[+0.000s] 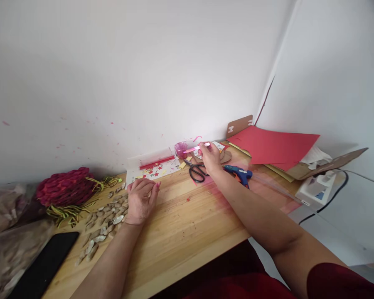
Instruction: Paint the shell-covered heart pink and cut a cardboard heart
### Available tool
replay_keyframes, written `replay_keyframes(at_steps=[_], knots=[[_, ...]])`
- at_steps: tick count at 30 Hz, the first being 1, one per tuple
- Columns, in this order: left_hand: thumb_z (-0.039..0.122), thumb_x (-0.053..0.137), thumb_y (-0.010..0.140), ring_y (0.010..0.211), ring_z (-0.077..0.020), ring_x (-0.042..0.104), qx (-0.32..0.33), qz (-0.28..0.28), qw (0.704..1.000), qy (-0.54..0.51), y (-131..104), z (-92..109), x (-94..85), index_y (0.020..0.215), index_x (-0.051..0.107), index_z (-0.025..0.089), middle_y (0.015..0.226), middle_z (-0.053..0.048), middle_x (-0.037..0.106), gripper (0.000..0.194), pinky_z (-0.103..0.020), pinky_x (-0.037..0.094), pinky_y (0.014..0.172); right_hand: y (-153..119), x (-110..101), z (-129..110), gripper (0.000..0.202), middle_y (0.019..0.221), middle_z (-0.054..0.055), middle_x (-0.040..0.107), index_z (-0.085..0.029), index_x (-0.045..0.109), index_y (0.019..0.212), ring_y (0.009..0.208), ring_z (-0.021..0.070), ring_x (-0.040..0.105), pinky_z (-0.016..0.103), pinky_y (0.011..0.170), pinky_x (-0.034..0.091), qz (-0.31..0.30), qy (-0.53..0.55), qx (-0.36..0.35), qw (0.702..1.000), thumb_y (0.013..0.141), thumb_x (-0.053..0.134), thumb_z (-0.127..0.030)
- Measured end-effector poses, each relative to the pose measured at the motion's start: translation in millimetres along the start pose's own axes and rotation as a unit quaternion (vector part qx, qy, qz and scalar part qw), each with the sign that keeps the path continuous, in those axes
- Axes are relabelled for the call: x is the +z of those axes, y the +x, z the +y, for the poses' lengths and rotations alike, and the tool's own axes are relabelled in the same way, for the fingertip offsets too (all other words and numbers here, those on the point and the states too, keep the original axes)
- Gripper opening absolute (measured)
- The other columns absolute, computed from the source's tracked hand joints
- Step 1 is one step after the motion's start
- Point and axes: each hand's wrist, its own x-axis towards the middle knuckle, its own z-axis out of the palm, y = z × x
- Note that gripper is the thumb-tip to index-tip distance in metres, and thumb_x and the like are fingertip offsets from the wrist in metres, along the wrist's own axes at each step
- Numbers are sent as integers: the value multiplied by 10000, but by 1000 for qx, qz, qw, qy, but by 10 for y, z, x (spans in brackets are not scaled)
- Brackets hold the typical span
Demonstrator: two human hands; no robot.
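Note:
My right hand (210, 158) pinches a slim pink-and-white paintbrush (197, 148). Its tip points left, at the small clear cup (180, 150) smeared with pink paint by the wall; whether they touch I cannot tell. My left hand (141, 199) rests on the wooden table beside a spread of peanut shells (104, 219). Its fingers are curled and the thumb is bent towards them, with pink on the tips; whatever lies inside the curl is hidden. Black-handled scissors (197, 171) lie just left of my right hand, and a blue glue gun (240, 174) lies behind my right forearm.
A deep-pink rounded craft piece (65, 187) with yellow-green strings (70, 211) sits at the left. A black phone (45, 263) lies near a plastic bag (14, 253). Red sheets (274, 145) and a white device (316, 189) with a cable stand right. Star confetti (157, 169) lies by the wall.

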Motion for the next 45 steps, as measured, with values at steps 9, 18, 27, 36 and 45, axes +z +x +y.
replay_keyframes(at_steps=[9,18,27,36,45], knots=[[278,610,960,813,-199,647,-20,-36,997,-66,52,136,-10,669,665,217,740,-18,742,302,-419,381,865,37,-31,27,355,600,-62,552,-208,575,792,561,110,511,243,553,423,34,-4,-4,999,712,724,-520],[272,578,971,744,-181,590,-23,-51,995,-82,55,158,0,609,610,210,693,-13,715,368,-398,382,840,39,-33,42,378,639,-54,587,-204,599,852,574,124,545,242,541,418,37,-42,-17,998,686,733,-516],[298,573,979,746,-185,579,-27,-47,995,-81,57,145,5,584,590,201,675,-19,702,406,-401,382,834,222,170,-61,310,667,-48,598,-184,663,860,617,119,525,248,607,421,12,-97,-56,994,712,691,-454],[292,565,978,743,-192,594,-31,-48,995,-80,46,84,29,597,613,208,689,-20,719,393,-398,384,829,459,438,43,147,667,-37,637,-198,723,844,650,158,560,289,695,445,-23,-234,-58,970,717,688,-264],[328,541,980,707,-193,596,-36,-56,995,-74,34,60,61,592,635,217,682,-33,721,414,-391,388,800,-242,531,-166,283,995,54,714,-197,663,1108,827,187,629,326,833,490,-78,-262,-139,952,838,634,-274]])
